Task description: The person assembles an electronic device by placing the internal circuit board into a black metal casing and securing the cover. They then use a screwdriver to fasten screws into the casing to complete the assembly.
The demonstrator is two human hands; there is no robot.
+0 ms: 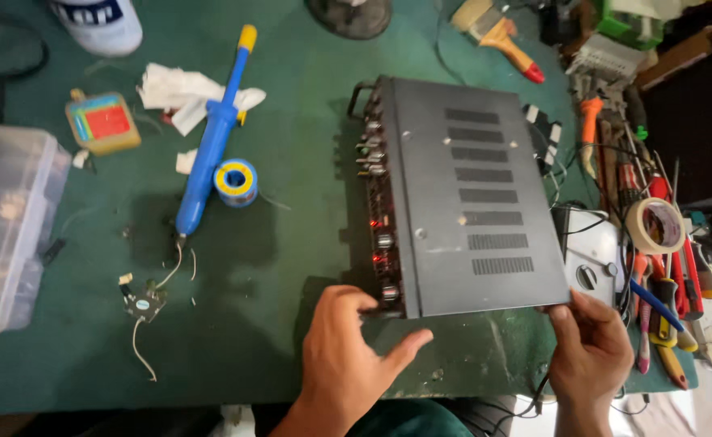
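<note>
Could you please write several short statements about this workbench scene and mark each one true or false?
1. The left hand grips the near front corner of the black metal amplifier box. True.
2. The right hand holds the blue desoldering pump with the yellow tip. False: the pump lies alone on the green table mat; the right hand is at the box's near rear corner.
3. The roll of beige masking tape sits among tools to the right of the box. True.
4. The box's top panel is solid, without openings. False: it has a row of slotted vents.
5. The blue spool of solder wire rests beside the pump. True.
</note>
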